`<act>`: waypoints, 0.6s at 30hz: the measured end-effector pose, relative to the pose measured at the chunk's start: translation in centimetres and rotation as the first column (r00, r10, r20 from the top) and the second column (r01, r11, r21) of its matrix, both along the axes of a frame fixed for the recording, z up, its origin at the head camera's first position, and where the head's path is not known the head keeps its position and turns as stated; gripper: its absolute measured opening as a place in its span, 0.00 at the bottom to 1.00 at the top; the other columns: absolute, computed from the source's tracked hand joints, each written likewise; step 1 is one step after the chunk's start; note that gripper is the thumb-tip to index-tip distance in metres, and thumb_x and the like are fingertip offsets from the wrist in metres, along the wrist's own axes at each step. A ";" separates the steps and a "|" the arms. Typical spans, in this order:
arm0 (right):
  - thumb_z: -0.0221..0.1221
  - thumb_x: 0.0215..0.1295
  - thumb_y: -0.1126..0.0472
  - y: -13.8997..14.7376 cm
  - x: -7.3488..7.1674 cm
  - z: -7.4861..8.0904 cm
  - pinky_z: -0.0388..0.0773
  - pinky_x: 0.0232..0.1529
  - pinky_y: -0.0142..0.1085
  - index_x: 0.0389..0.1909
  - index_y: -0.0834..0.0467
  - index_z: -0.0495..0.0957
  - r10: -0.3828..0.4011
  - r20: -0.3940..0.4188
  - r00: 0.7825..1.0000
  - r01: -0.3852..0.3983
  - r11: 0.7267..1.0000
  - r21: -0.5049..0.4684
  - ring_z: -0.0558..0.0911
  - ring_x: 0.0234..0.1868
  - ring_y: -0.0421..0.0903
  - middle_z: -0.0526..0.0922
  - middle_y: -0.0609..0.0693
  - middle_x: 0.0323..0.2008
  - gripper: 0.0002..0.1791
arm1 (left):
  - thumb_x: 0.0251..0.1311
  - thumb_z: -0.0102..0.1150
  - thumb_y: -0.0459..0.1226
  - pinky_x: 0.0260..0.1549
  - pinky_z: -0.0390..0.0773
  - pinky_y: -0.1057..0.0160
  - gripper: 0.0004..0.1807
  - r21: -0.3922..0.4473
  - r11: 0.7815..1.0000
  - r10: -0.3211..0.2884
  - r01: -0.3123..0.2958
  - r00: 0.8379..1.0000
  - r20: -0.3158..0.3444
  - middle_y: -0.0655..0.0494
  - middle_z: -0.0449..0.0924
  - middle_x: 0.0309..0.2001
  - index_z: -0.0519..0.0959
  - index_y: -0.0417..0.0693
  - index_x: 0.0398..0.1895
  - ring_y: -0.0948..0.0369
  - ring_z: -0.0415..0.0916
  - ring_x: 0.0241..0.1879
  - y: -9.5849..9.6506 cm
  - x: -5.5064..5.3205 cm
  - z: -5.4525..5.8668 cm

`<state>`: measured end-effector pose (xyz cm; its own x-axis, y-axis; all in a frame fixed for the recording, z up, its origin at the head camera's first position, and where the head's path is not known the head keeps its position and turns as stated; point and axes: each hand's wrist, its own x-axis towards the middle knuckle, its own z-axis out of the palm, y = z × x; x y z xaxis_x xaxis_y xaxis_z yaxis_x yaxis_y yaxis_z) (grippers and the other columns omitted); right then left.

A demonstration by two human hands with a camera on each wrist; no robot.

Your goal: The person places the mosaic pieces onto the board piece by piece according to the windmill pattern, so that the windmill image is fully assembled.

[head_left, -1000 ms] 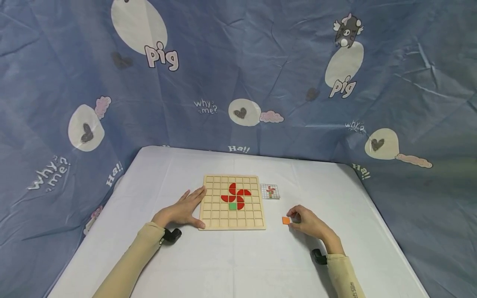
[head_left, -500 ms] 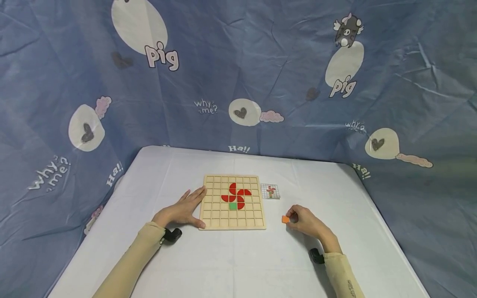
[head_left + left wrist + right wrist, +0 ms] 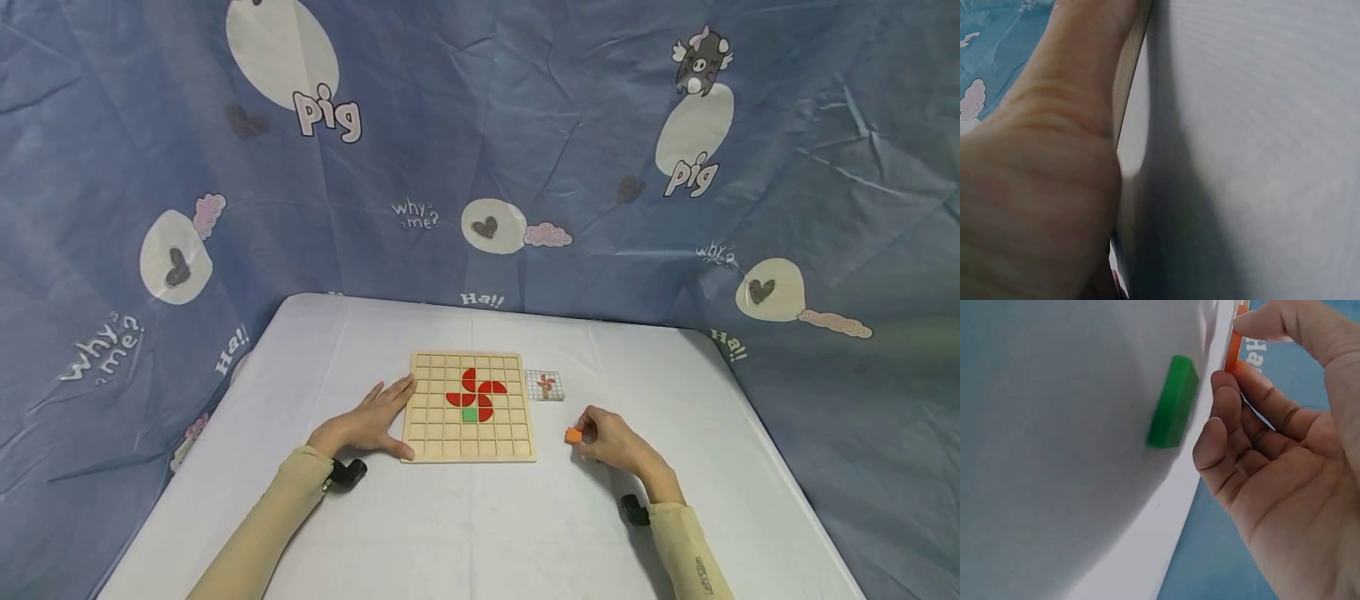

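Note:
My left hand point(image 3: 367, 422) lies spread along the left edge of a wooden grid board point(image 3: 442, 450), fingers at the side and thumb at the near corner. In the left wrist view the hand covers most of the board's edge. Set in the board are several red curved tiles point(image 3: 484, 401) in a pinwheel shape and a green square tile point(image 3: 469, 415). Right of the board, my right hand point(image 3: 611, 437) pinches an orange square tile point(image 3: 573, 436) between thumb and index finger, tilted above the table. In the right wrist view, its other fingers point(image 3: 1213, 444) are loosely curled.
A small pattern card point(image 3: 544, 385) showing a red pinwheel on a grid lies against the board's right side. A green block point(image 3: 1174, 403) sits on the white table point(image 3: 472, 525) below my right hand. Blue printed cloth point(image 3: 420, 125) hangs around the table.
The orange tile, flat in the earliest frame, has tipped up in my right fingers. My right hand has shifted slightly left and away from me. The left hand stays put.

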<state>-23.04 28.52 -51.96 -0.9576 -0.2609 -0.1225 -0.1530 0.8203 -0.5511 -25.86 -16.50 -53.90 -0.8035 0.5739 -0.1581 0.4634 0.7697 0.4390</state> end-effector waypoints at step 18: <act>0.66 0.52 0.58 -4.8 -1.9 2.1 0.71 0.28 0.30 0.36 0.53 0.75 0.157 -0.114 0.981 -0.155 0.987 0.027 0.72 0.29 0.40 0.76 0.44 0.29 0.12 | 0.39 0.67 0.68 0.74 0.32 0.42 0.72 0.040 0.999 -0.011 0.012 1.000 -0.005 0.44 0.34 0.78 0.39 0.38 0.76 0.47 0.34 0.77 0.0 0.0 -0.2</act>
